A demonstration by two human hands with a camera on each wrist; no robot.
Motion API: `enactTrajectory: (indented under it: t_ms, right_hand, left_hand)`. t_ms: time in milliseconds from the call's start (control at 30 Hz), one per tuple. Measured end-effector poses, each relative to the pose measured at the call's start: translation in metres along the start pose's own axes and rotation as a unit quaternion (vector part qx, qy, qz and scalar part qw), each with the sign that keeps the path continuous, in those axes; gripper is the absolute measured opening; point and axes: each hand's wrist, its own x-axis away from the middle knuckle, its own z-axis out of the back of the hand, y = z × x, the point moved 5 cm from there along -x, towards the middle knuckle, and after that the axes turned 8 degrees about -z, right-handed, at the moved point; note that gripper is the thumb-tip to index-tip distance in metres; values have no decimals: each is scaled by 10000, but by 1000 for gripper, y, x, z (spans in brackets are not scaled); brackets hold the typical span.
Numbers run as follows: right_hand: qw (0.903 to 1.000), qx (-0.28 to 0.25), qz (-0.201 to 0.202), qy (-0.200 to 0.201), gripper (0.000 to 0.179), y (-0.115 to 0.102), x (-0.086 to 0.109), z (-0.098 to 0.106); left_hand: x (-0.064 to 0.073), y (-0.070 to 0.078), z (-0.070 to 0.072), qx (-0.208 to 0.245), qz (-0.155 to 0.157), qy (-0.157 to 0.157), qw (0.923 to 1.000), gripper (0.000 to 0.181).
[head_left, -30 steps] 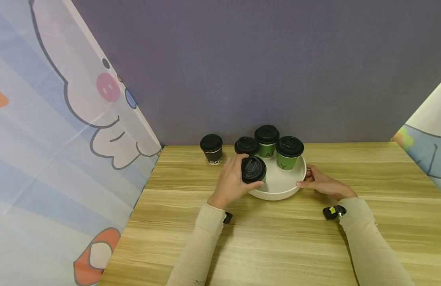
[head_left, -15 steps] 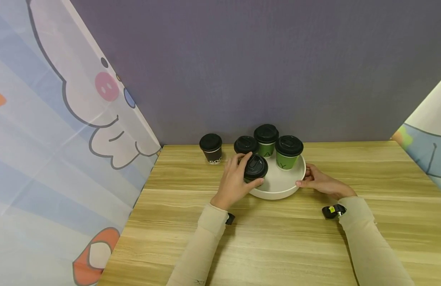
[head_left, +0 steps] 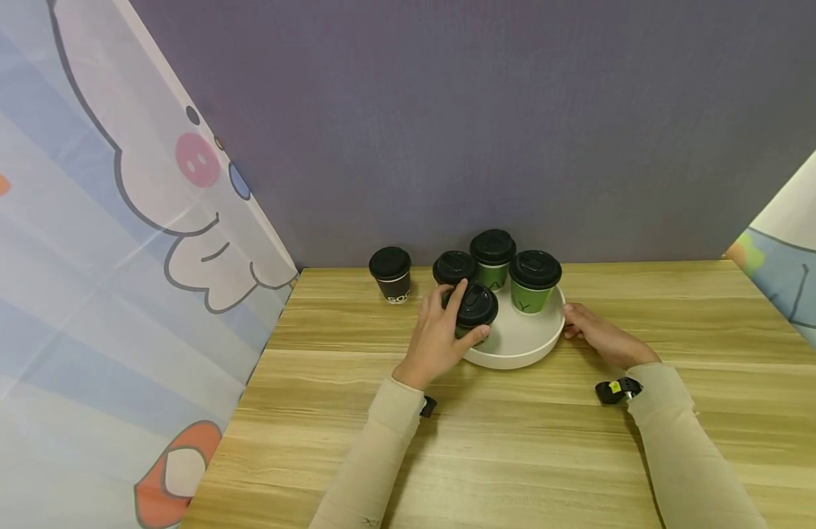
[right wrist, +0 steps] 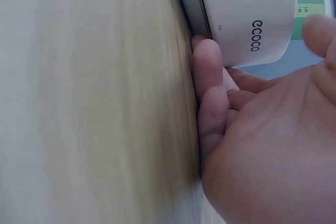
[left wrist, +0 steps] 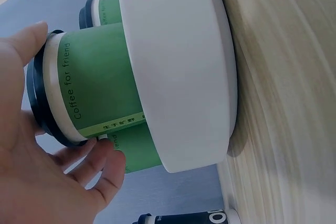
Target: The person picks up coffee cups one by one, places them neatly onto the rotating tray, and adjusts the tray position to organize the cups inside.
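In the head view my left hand holds a green paper coffee cup with a black lid, thumb on the near side and fingers on the far side. This cup stands upright at the left front of a round white tray. The left wrist view shows its green sleeve above the tray wall. Three more lidded green cups share the tray: one at the back left, one at the back and one at the right. My right hand touches the tray's right side with loosely bent fingers, its thumb off the rim.
A black lidded paper cup stands on the wooden table, left of the tray. A grey panel rises along the table's back edge. A cartoon-printed cloth hangs at the left.
The cup in my left hand has moved slightly right and back on the tray. My right thumb has come off the tray's rim. The other cups have stayed in place.
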Motion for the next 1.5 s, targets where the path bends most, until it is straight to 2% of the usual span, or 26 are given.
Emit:
enactTrajectory:
  t_ms: [100, 200, 500, 867, 1267, 1400, 1500]
  right_hand:
    - [9999, -89, 66, 85, 65, 0, 0, 1]
    - [9999, -136, -31, 85, 64, 0, -1, 1]
    - [9998, -153, -94, 66, 69, 1, -2, 0]
    - [9998, -102, -183, 79, 73, -2, -1, 0]
    - [9997, -90, -203, 122, 70, -1, -3, 1]
    - [9997, -71, -222, 111, 70, 0, -3, 1]
    - [9997, -77, -217, 115, 71, 0, -4, 1]
  left_hand:
    - [0, 0, -1, 25, 8, -22, 10000, 90]
    - [1, -1, -1, 36, 71, -46, 10000, 91]
    - [2, 0, 1, 95, 288, -1, 9995, 90]
    - [1, 0, -1, 33, 280, -144, 9995, 89]
    - [1, -1, 2, 69, 238, -105, 9996, 89]
    - [1, -5, 4, 210, 235, 43, 9995, 88]
    - [2, -11, 10, 376, 193, 389, 9983, 79]
